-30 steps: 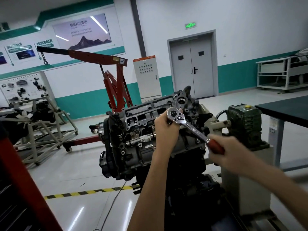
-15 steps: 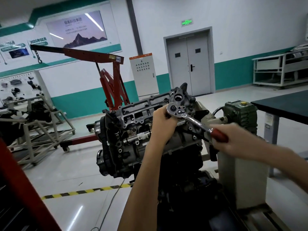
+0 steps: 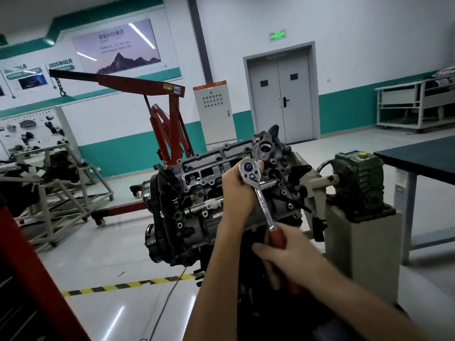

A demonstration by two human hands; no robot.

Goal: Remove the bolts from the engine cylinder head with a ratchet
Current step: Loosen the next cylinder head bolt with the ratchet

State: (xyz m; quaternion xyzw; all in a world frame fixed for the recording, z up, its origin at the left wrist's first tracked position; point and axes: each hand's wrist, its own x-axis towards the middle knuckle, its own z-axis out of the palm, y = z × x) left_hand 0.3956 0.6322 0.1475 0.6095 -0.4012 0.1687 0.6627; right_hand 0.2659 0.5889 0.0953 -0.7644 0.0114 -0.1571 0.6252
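My left arm reaches up from below, and my left hand [image 3: 237, 193] curls around the head of the ratchet [image 3: 263, 205]. My right arm comes in from the lower right, with my right hand [image 3: 291, 257] wrapped round the red handle.

A wall panel [image 3: 60, 65] reads "2025年02月" in white on green. The mountain poster [image 3: 115, 45] carries a Chinese heading, too blurred to read. The green sign [image 3: 277, 35] over the door glows with unreadable characters. The sticker [image 3: 213, 205] on the engine [image 3: 187, 217] is too small to read
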